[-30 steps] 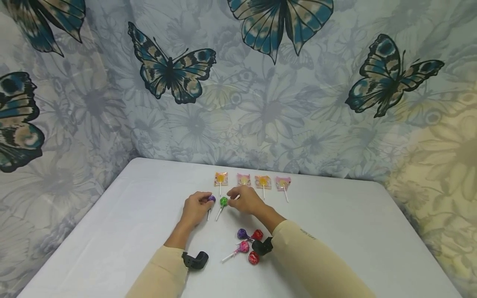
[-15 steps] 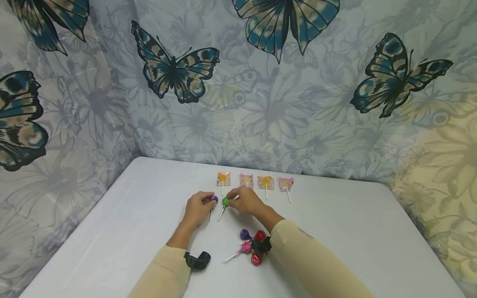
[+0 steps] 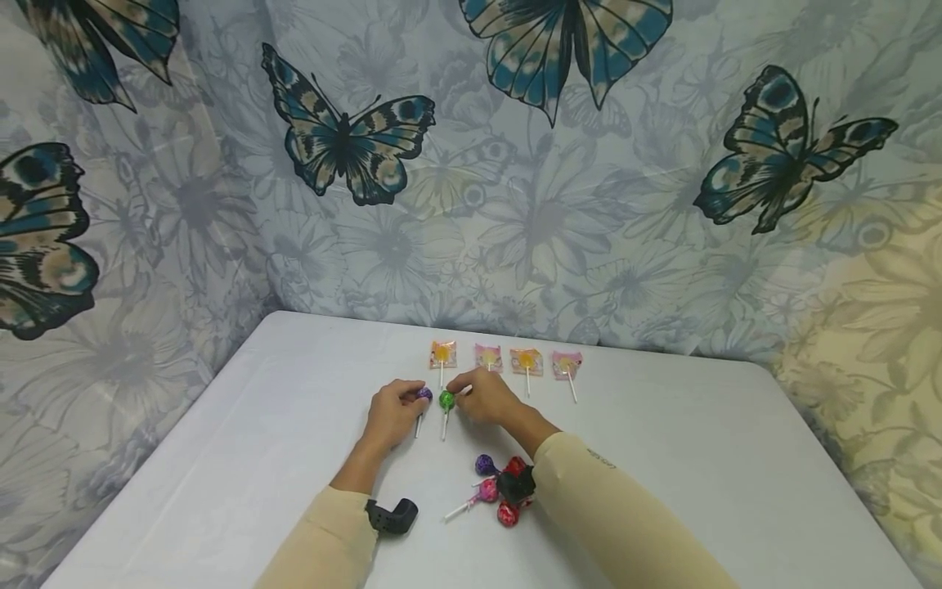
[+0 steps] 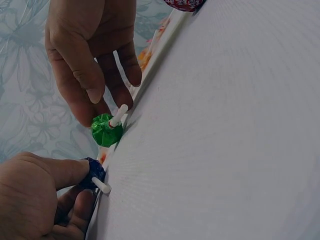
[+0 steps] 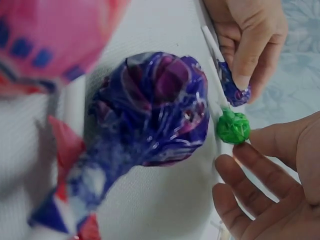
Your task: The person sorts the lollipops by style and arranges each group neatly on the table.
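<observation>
My left hand (image 3: 392, 415) pinches the round head of a purple lollipop (image 5: 234, 90) between thumb and fingers, its white stick pointing toward me. Just right of it lies a green-wrapped lollipop (image 3: 446, 400), head away from me. Fingertips of my right hand (image 3: 487, 395) rest against one side of the green head, the other fingers spread loosely, as the right wrist view shows. In the left wrist view both lollipops sit close together, sticks toward the camera, with the right hand (image 4: 90, 55) over the green one (image 4: 106, 131).
Behind, a row holds an orange-wrapped lollipop (image 3: 443, 355), a pink one (image 3: 487, 357), another orange one (image 3: 527, 361) and another pink one (image 3: 566, 365). Nearer me, a purple lollipop (image 3: 485, 465), a pink one (image 3: 488, 491) and red ones (image 3: 508, 514) lie bunched under the right wrist.
The green lollipop has turned under the right fingertips: its stick, slanted to the left before, now points almost straight toward me. The left hand keeps its pinch on the purple lollipop.
</observation>
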Available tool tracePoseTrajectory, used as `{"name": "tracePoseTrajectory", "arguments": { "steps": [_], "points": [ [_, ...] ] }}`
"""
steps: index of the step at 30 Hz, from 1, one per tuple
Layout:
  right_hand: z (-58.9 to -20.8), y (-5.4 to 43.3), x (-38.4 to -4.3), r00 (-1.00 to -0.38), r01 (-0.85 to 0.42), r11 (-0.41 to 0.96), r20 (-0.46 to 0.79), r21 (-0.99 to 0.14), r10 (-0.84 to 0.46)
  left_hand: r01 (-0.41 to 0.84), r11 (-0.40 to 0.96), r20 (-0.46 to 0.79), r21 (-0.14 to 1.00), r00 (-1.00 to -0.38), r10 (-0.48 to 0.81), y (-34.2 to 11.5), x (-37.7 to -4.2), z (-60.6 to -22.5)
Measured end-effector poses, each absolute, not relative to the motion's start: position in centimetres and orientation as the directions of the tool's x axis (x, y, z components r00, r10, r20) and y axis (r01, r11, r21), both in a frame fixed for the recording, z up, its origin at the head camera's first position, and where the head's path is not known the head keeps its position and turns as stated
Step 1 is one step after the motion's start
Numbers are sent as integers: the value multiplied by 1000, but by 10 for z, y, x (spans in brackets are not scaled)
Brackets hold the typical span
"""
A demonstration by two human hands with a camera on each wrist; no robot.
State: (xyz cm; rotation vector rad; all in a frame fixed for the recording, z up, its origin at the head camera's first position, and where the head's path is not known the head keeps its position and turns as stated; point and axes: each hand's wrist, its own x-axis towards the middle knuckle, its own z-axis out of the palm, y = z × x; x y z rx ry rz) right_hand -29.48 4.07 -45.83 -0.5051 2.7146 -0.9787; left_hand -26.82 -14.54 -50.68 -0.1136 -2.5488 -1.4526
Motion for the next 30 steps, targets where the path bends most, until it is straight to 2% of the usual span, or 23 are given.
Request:
{"name": "tracePoseTrajectory", "arguments": {
  "steps": [5,11,21,30],
  "points": [
    [-455,44,-292,-917,-256,719,-74,-646,-392,179,517,227,837,-973,-30,-144,-268,-507],
    [-445,52,-285,-914,-307,698,-5,-647,-406,184,524,233,832,-972,-27,-144,-268,-506],
    [-419,71,-260,-914,-340,607,100,-719,-393,174,519,221,837,-975,-29,-145,-268,-507],
    [-393,94,-226,-885,-444,522,265,-729,-383,171,520,216,837,-976,-26,-145,-266,-505]
  ]
}}
